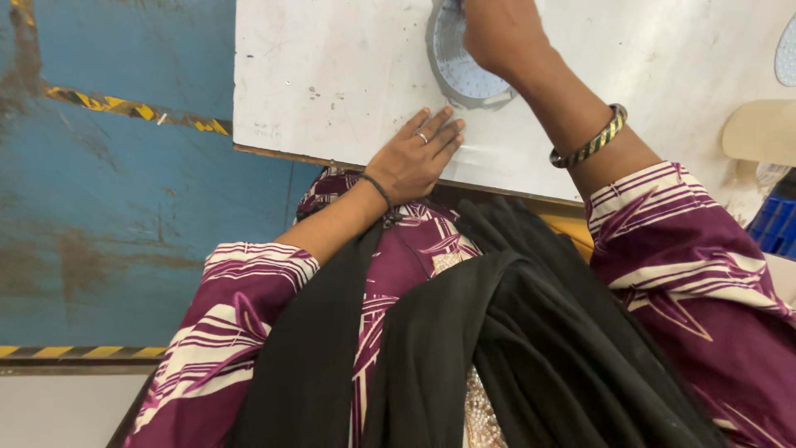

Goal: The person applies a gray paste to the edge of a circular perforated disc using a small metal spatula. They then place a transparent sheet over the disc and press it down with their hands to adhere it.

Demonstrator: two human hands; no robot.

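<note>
We see the right hand (497,33) at the top edge of the view, lying over a round grey disc (460,62) with a pale dotted face; the hand's fingers run out of frame, so we cannot tell how far they are closed or whether they grip the disc at all. The disc itself is partly cut off by the frame and partly covered by that hand, and it seems to lie flat on the white tabletop (332,75). The left hand (414,158) lies palm down, fingers (444,133) stretched out and together, holding nothing, just inside the tabletop's near edge and near the disc without touching it. A second pale dotted piece (788,54) shows only as a sliver at the right border. Left of the disc the tabletop is bare (scuffed and speckled), ending at a straight edge above the blue floor (116,191).
</note>
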